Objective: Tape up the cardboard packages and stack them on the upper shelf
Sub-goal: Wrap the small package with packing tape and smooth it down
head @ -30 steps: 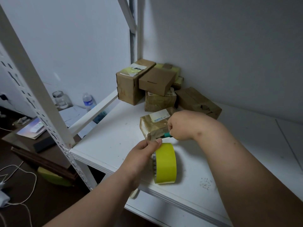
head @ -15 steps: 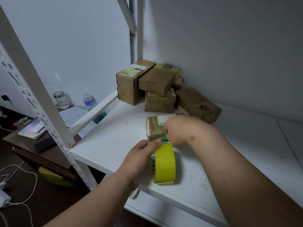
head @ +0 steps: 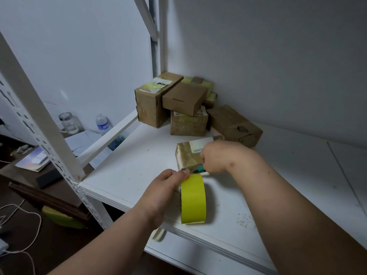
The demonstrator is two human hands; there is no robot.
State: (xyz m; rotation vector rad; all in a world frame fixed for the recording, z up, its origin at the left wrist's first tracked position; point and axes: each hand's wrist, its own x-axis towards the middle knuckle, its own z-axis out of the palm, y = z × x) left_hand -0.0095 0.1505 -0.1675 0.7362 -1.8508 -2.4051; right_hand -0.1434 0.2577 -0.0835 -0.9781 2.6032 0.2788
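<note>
Head view: looks down on a white shelf (head: 123, 171) set in a corner, with both forearms reaching in from the bottom edge.
Left hand (head: 165, 187): thumb and fingers pinch the top edge of the yellow tape roll (head: 193, 199), which stands on its edge near the shelf's front lip; the roll's core is mostly hidden behind the hand.
Right hand (head: 216, 155): fingers curl around a small teal tool (head: 199, 169) at the lower front edge of the tape-wrapped package (head: 187, 155); only a sliver of the tool shows, so its kind is unclear.
Package: lies on the shelf just behind the roll, its right side covered by the right hand; a pale label on top is partly hidden.
Tape strip: whether one runs from roll to package cannot be made out.
Box pile (head: 184, 104): several brown cartons sit bunched in the back corner, the rear ones largely blocked by those in front.
Background: a jar (head: 68, 123) and a water bottle (head: 102, 124) stand beyond the shelf frame, dim and partly cut by the rail.
</note>
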